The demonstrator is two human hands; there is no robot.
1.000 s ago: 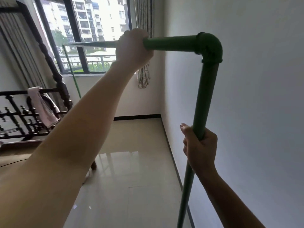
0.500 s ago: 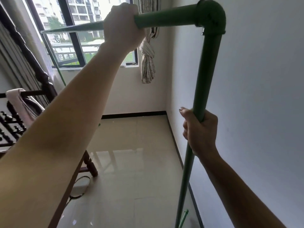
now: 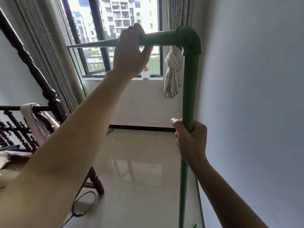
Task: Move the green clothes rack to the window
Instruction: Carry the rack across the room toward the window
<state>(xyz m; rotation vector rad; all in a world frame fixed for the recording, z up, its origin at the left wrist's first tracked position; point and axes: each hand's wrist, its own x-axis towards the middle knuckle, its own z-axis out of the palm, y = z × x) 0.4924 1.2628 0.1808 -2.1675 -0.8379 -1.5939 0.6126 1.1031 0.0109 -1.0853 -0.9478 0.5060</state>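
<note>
The green clothes rack (image 3: 190,83) is a frame of green pipe with an elbow joint at its near top corner. My left hand (image 3: 130,53) is closed around the top bar just left of that elbow. My right hand (image 3: 190,140) grips the near upright at mid height, close to the right wall. The top bar runs away towards the window (image 3: 115,38), and the far upright slants down beside the left curtain. The rack's feet are mostly out of sight.
A dark carved wooden bed frame (image 3: 49,94) with a pink cloth (image 3: 36,122) draped on it stands at left. A knotted curtain (image 3: 172,76) hangs by the window's right side. Glossy tiled floor (image 3: 139,170) lies ahead, a cable loop (image 3: 83,204) beside the bed leg.
The window wall is nearer and larger in view than a second ago. Both hands keep the same grips on the rack, which has travelled forward with me.
</note>
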